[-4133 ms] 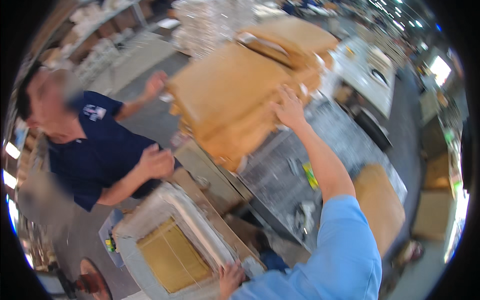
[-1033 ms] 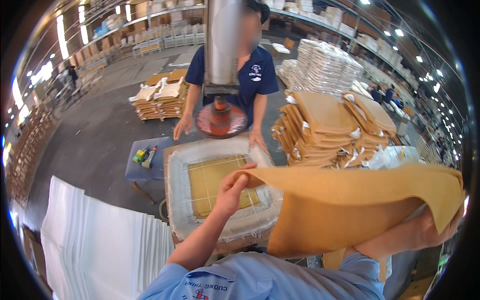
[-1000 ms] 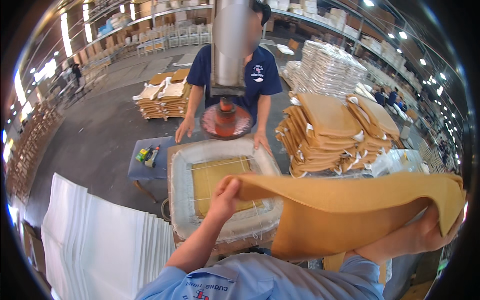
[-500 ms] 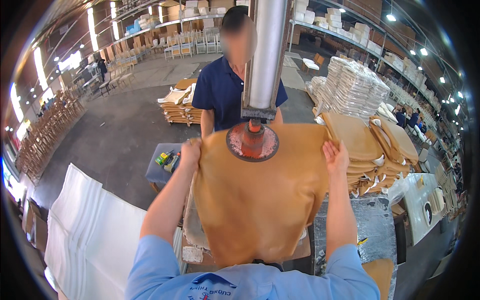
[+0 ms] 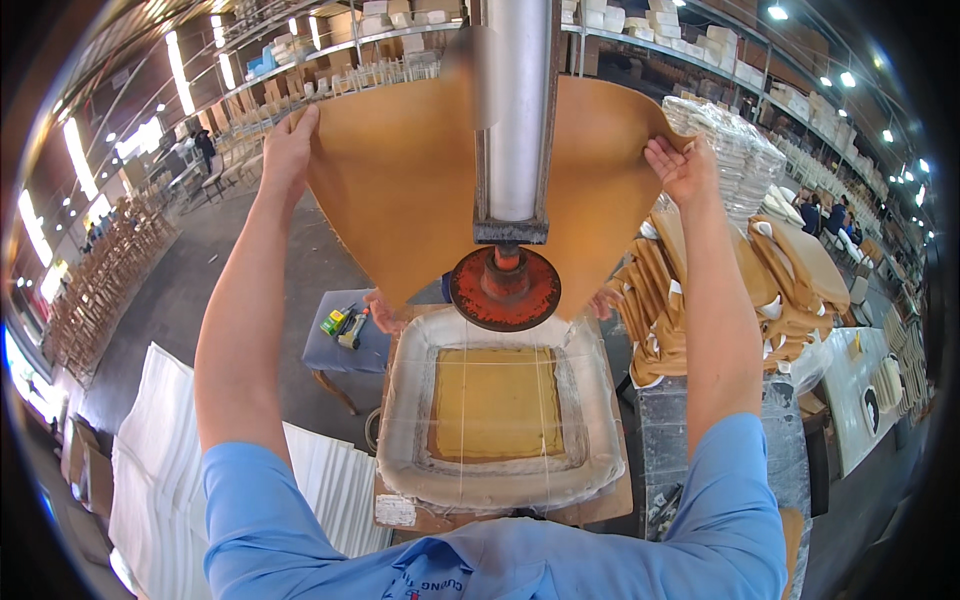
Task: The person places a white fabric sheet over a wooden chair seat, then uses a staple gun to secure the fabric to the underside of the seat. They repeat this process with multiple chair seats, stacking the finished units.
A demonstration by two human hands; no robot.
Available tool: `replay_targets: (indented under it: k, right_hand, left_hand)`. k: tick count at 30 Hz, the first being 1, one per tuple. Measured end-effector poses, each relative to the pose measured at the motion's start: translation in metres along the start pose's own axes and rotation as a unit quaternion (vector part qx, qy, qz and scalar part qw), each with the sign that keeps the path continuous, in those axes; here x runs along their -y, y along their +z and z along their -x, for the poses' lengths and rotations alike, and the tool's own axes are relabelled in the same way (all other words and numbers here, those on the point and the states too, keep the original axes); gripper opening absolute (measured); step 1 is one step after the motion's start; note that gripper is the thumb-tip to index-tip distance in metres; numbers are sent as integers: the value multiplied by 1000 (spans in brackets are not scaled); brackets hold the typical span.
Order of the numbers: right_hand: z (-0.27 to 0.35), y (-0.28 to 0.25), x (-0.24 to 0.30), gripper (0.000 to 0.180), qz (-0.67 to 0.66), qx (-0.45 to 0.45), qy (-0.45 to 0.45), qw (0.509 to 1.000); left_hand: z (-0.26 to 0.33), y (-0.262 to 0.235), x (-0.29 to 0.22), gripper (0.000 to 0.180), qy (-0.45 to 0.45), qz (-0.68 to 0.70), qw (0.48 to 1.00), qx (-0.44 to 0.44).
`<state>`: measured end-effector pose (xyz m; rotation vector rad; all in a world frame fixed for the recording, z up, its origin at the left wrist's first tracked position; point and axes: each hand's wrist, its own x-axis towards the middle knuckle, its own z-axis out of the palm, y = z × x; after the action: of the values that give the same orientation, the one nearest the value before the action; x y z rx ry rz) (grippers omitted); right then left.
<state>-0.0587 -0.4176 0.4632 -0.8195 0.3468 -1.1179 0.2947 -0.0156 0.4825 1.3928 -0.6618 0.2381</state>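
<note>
Sheet position: the tan leather-like sheet (image 5: 395, 190) is now lifted and pushed to the far side of the metal cylinder (image 5: 515, 110), spread upright. Half a second ago it hung lower and nearer, covering the padded white frame (image 5: 408, 405). That frame now lies exposed on the near side, its yellow centre panel (image 5: 500, 400) and crossing threads showing. Judgement: access to the frame from above is now limited mainly by the red disc (image 5: 506, 288) over its far edge.

Left hand (image 5: 290, 150): higher and farther left than before, fingers closed around the sheet's upper left corner.
Right hand (image 5: 685, 168): at the upper right edge, palm partly showing, fingers loosely bent and slightly apart, sheet edge against the fingertips. Cannot tell whether the thumb pinches it.

Co-worker: body mostly hidden by the sheet; one hand (image 5: 380, 312) is beside the frame's far left corner.

Surroundings: blue stool (image 5: 340, 367) left, stacked tan covers (image 5: 665, 320) right, white sheets (image 5: 165, 460) near left.
</note>
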Motion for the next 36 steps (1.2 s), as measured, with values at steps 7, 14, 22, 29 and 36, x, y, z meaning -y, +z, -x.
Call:
replay_targets:
  k: [7,14,22,29,36]
  right_hand:
    - [-8,-54,-53,75,17,-42,119,992]
    - [27,-139,-135,84,54,-143,236,960]
    - [180,-293,-135,27,152,-40,295,942]
    - [330,-359,-143,20,252,-97,343,900]
    - [373,-368,-151,34,306,-123,341,880]
  left_hand:
    - [28,-5,67,39,-44,-41,997,51]
    - [98,-16,133,33,-98,-163,974,125]
    - [273,-101,140,19,-183,-192,924,275]
    - [461,-166,153,18,-327,-163,901,234]
    - [510,-192,157,26,-517,-67,824,221]
